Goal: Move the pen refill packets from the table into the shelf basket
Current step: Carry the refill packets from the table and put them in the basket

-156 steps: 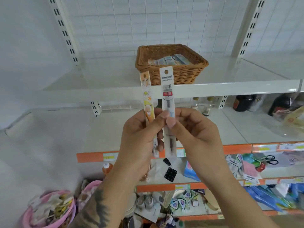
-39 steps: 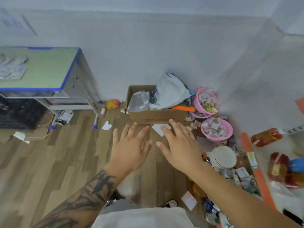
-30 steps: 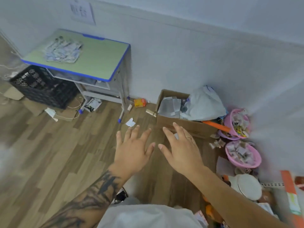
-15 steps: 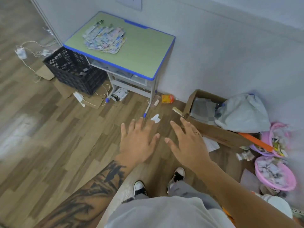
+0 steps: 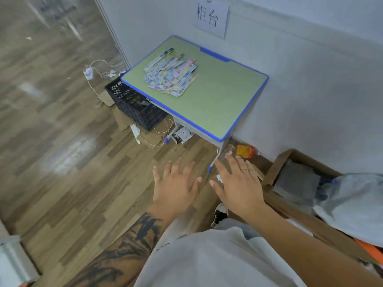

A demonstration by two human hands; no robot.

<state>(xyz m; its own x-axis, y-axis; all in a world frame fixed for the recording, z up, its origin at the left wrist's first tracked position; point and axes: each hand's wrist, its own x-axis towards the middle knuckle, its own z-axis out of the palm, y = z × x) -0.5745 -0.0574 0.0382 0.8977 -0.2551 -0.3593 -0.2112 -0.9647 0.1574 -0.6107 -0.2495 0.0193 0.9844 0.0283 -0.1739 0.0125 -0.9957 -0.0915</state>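
A heap of several pen refill packets (image 5: 172, 76) lies on the left part of a small green table with a blue rim (image 5: 217, 96), which stands against the wall. My left hand (image 5: 176, 185) and my right hand (image 5: 238, 183) hover side by side over the wooden floor, below and in front of the table, palms down with the fingers spread. Neither hand holds anything. The shelf and its basket are out of view.
A black plastic crate (image 5: 134, 104) sits beside and partly under the table's left side, with cables and a white power strip (image 5: 89, 72) on the floor. A cardboard box (image 5: 294, 179) holding a grey bag stands at the right. A paper sign (image 5: 211, 17) hangs on the wall.
The two packets my hands held in front of the shelf are gone from them. My view has turned from the shelf to the table, which now lies closer and nearer the middle.
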